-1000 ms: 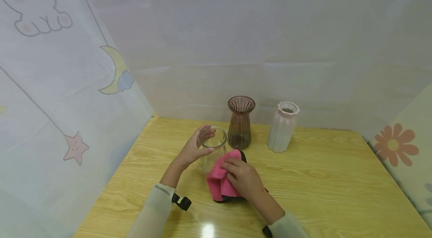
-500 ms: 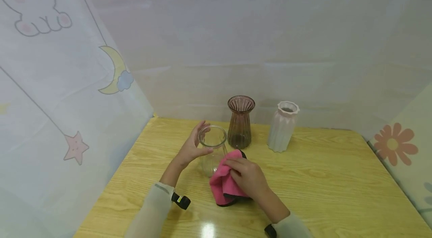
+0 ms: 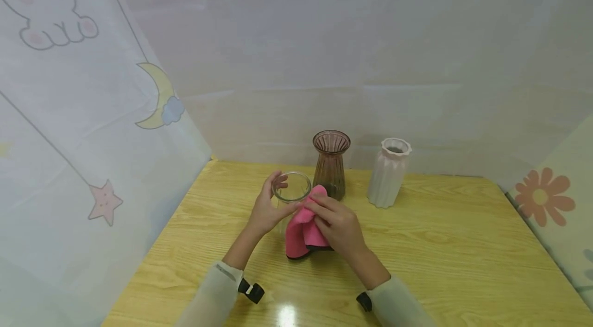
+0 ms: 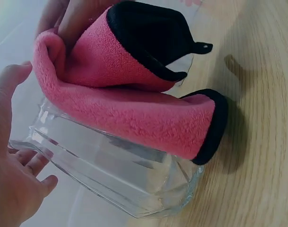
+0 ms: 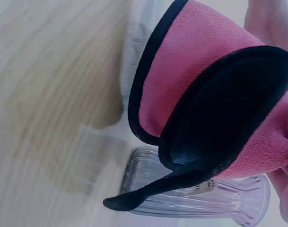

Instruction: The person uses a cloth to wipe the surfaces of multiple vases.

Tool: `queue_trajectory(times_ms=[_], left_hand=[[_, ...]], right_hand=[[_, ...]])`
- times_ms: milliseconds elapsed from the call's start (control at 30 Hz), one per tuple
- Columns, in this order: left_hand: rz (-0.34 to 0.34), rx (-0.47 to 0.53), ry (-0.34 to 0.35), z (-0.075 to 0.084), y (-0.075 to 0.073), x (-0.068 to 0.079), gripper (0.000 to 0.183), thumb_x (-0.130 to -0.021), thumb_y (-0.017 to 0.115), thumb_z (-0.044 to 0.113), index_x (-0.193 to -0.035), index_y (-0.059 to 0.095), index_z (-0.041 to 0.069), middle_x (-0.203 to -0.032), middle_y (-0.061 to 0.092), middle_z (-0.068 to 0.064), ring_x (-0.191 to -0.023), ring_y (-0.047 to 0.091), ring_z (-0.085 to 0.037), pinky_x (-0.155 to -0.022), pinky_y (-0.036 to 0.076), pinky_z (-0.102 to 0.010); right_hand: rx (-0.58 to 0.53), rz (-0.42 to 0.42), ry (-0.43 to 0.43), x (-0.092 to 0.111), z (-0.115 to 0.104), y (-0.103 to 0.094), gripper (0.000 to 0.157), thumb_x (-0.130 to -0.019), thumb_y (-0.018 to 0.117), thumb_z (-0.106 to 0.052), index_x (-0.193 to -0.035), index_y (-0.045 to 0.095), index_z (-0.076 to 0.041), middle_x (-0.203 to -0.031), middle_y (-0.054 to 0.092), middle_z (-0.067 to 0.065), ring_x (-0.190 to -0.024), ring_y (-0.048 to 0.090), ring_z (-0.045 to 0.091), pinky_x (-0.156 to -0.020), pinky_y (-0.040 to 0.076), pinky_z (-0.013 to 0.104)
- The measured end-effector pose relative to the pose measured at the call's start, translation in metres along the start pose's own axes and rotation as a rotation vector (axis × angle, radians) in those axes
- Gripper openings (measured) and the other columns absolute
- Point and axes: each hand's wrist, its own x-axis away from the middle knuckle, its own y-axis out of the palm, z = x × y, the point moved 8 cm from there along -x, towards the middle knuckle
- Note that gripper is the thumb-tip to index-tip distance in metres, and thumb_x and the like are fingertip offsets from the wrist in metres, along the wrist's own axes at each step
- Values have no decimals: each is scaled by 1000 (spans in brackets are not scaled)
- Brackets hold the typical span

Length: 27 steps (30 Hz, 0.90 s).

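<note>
A clear glass vase point(image 4: 129, 177) stands upright on the wooden table point(image 3: 463, 255), its round rim visible from above in the head view. My left hand point(image 3: 267, 213) holds it near the neck, with thumb and fingers on either side. In my right hand point(image 3: 344, 228), a pink cloth point(image 3: 298, 238) with black edging and a dark underside is pinched between thumb and fingers. It lies against the vase's right side just below the rim and hangs down, covering much of the glass. A small black loop point(image 5: 129, 200) dangles from the cloth's edge.
Right behind the clear vase stands a purple ribbed glass vase point(image 3: 330, 165). A white fluted vase point(image 3: 387, 180) is farther right, near the back edge. Pale curtains point(image 3: 296, 59) with cartoon prints enclose the table at the back and sides.
My right hand has moved the cloth up the clear vase toward its rim, after shifting slightly down and right. My left hand stays at the neck. The other vases have not moved.
</note>
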Motion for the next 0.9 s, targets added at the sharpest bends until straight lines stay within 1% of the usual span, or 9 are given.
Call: queue_trajectory(times_ms=[133,267,300,367,500,533,600,767,900], left_hand=[[-6,-13,0,2,1,0,92,-83,85,27,-155,29,11,-149,50,-7,-134,49,-29,-115,28,-62],[-25,0,-3,1,0,-2,90,-85,82,17,-156,27,10,-150,48,-11,-136,48,-32,-116,29,-59],[-32,3,-10,4,0,-2,89,-86,80,15,-156,27,8,-151,48,-13,-136,47,-33,-116,29,-59],[-40,11,-8,4,0,-3,88,-86,79,12,-156,26,7,-151,47,-15,-137,47,-35,-117,29,-57],[-49,17,2,3,0,-5,87,-86,79,14,-156,27,7,-149,49,-13,-135,48,-33,-116,32,-53],[-49,21,11,-1,-1,-6,87,-86,79,16,-156,28,8,-149,50,-11,-135,49,-31,-116,33,-53],[-60,27,12,-2,-2,-7,87,-86,80,17,-156,28,8,-149,50,-11,-135,49,-31,-116,33,-52],[-116,59,10,-3,-2,-8,87,-88,79,17,-156,26,9,-152,45,-16,-138,46,-33,-118,29,-54],[-179,100,10,-4,-3,-9,86,-91,77,16,-158,24,10,-154,43,-15,-140,43,-34,-119,25,-57]], right_hand=[[-11,-10,9,3,3,7,38,-76,80,7,-111,79,-9,-112,75,9,-102,73,26,-83,59,41],[-9,-39,15,6,4,14,36,-78,80,5,-111,79,-10,-110,75,7,-100,73,24,-83,59,38],[-7,-51,19,7,4,15,36,-78,79,5,-111,79,-10,-110,75,7,-100,73,24,-83,59,38],[8,-66,23,9,4,18,34,-78,79,5,-109,80,-10,-108,76,7,-98,73,24,-82,60,37],[38,-89,29,13,4,21,34,-74,80,7,-104,81,-10,-107,76,8,-96,74,24,-78,60,36],[46,-93,25,14,4,21,34,-73,80,7,-103,81,-10,-106,76,8,-95,74,24,-77,60,36],[56,-108,24,15,4,22,34,-72,82,6,-102,81,-10,-106,76,8,-94,74,24,-76,61,36],[73,-155,44,20,4,25,33,-72,82,6,-100,82,-11,-105,76,7,-91,75,22,-73,60,35],[86,-227,75,25,3,29,30,-73,82,4,-99,82,-13,-103,77,5,-92,74,21,-71,60,34]])
